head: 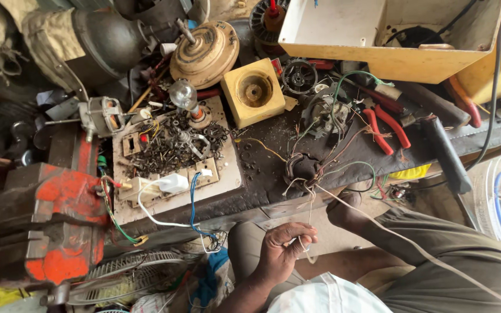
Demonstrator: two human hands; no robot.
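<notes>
Pinching a Thin Wire Below the Bench

Pinching a thin pale wire point(307, 223), the left hand point(282, 250) sat low at centre frame, fingers closed on it. Above, the wire ran to a wound coil point(302, 169) on the bench point(265, 174). Red pliers point(385, 128) lay upper right. The right hand was out of view.

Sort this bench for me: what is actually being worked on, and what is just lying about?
In hand:
- left hand, pinching pale thin wires
- motor winding coil those wires run up to
- right hand: not in view

Lying about:
- red-handled pliers
- bare light bulb
- orange bench vise
- yellow square block
- white plug on the socket board
</notes>
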